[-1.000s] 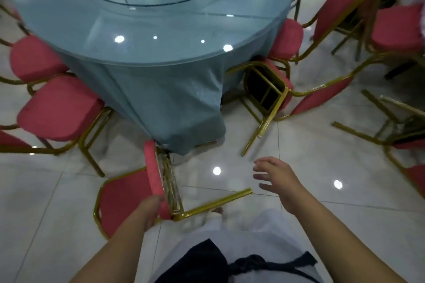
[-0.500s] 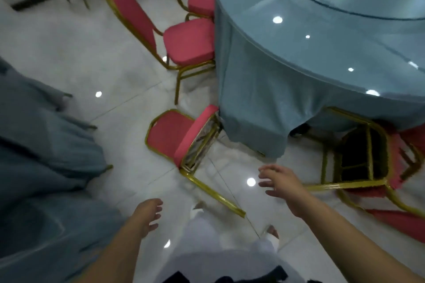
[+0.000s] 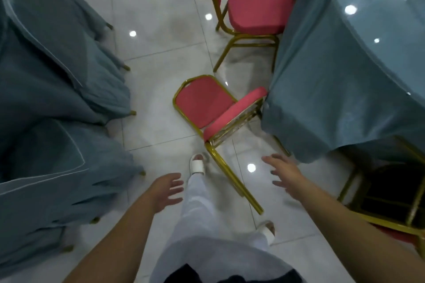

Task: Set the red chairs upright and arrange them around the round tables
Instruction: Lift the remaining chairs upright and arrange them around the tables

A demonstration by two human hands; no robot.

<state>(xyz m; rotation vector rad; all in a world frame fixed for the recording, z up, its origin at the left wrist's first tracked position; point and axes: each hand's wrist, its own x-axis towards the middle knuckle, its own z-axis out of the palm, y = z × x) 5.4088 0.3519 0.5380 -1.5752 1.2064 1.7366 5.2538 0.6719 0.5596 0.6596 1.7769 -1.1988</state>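
We are recording one tipped red chair (image 3: 207, 103) lying on the white tiled floor (image 3: 161, 7), centre of view. Its backrest is lying flat on the tiles and its seat is standing on edge, with the far end of the seat touching the hanging cloth of the round table (image 3: 345, 64) at the right. Its gold leg (image 3: 232, 177) is pointing back toward the person, running low across the floor.

We are noting that this leg is lying between the two hands in the view. The left hand (image 3: 165, 190) is hovering left of the leg, near the leg's lower half, fingers spread and relaxed, holding nothing. The right hand (image 3: 282, 172) is hovering right of the leg, fingers likewise spread, holding nothing. Neither hand is touching the chair. The chair's seat and backrest are lying beyond both hands.

A foot in a white slipper (image 3: 197, 165) is standing just beside the top of the leg.

Further out, an upright red chair (image 3: 257, 4) is standing at the table's edge beyond the tipped one. A second overturned chair frame (image 3: 391, 204) is lying at lower right, partly under the cloth. Grey-blue draped covers (image 3: 57, 76) are filling the left side.
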